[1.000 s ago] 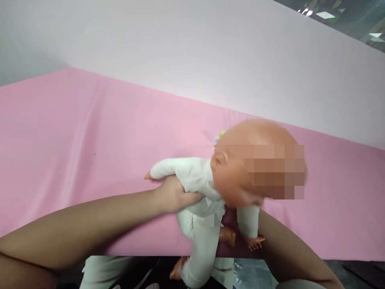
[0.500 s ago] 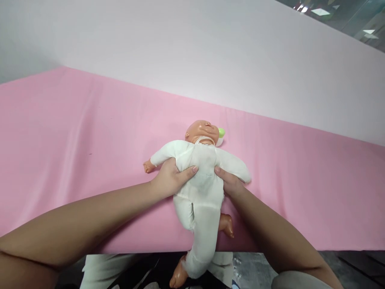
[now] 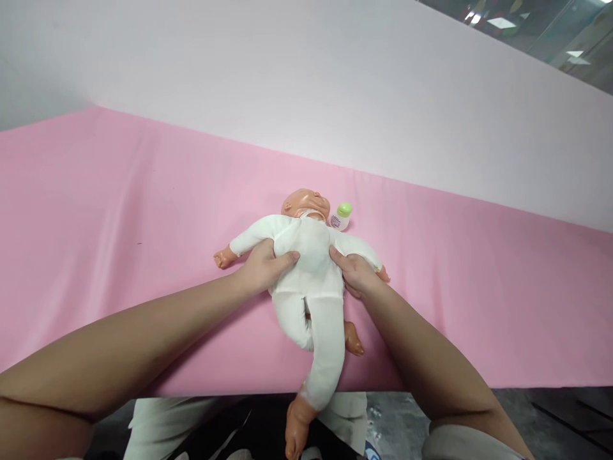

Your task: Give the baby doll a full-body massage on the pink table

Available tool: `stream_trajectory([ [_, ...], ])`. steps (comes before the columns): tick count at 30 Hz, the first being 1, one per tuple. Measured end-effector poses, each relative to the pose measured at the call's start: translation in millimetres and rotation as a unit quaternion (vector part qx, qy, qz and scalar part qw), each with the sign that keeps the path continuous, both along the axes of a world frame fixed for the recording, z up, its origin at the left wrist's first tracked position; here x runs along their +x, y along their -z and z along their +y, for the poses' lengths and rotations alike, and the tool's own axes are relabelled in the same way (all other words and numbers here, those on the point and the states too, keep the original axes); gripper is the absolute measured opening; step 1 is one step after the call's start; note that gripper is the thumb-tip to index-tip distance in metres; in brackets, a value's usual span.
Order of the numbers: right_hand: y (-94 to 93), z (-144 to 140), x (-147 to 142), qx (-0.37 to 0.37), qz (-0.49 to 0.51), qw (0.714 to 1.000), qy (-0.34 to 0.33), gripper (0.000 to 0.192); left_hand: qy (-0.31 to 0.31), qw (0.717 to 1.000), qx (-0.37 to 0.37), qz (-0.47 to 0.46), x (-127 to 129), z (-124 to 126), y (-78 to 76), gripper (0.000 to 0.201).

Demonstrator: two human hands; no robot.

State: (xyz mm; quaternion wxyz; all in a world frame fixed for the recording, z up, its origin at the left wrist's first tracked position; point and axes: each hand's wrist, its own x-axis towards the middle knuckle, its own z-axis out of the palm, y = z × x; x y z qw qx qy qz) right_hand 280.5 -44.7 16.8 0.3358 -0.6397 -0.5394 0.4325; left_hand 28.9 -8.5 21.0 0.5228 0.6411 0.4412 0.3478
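A baby doll (image 3: 310, 275) in a white soft suit lies on its back on the pink cloth (image 3: 119, 223), head away from me. My left hand (image 3: 263, 268) grips its torso under the doll's right arm. My right hand (image 3: 357, 275) grips the other side of the torso. One doll leg hangs over the near edge of the surface; the other is bent on the cloth. A small white bottle with a green cap (image 3: 341, 216) stands just right of the doll's head.
A white wall (image 3: 306, 83) rises behind the pink surface. The near edge of the surface runs along the bottom, with my light trousers (image 3: 158, 428) and dark floor below it.
The doll went from upright and close to the camera to lying flat on its back on the cloth. Both hands moved with it, further from me, still on its torso.
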Motion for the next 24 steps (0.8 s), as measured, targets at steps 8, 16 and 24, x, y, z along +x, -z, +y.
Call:
stream_trajectory([
  [8,-7.8,4,14,0.051,-0.282,0.958,-0.022,0.056,-0.050,0.923,0.102,0.368,-12,19,-9.5,0.068],
  [16,2.4,-2,6,0.319,-0.242,0.914,-0.071,0.011,-0.030,0.830,0.239,0.503,-11,14,-24.5,0.058],
  [24,0.7,-5,14,0.249,-0.190,0.932,-0.183,0.055,0.128,0.821,0.422,0.363,-24,7,-4.5,0.025],
])
